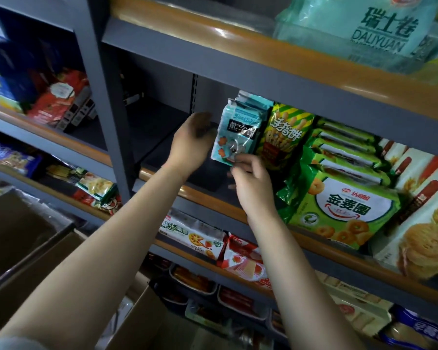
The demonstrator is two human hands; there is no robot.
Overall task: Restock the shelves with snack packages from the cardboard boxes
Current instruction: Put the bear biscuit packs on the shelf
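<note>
A light-blue snack packet with a bear picture stands upright on the middle shelf, in front of more packets of the same kind. My right hand pinches its lower right corner. My left hand is against the packet's left edge, its fingers reaching behind it and blurred. To the packet's right stands a green-yellow finger-biscuit bag. Open cardboard boxes sit at the lower left.
A dark bare stretch of shelf lies left of the blue packet. Green cookie bags and white-orange bags fill the shelf's right. A pale green bag sits on the shelf above. Lower shelves hold wafer packs.
</note>
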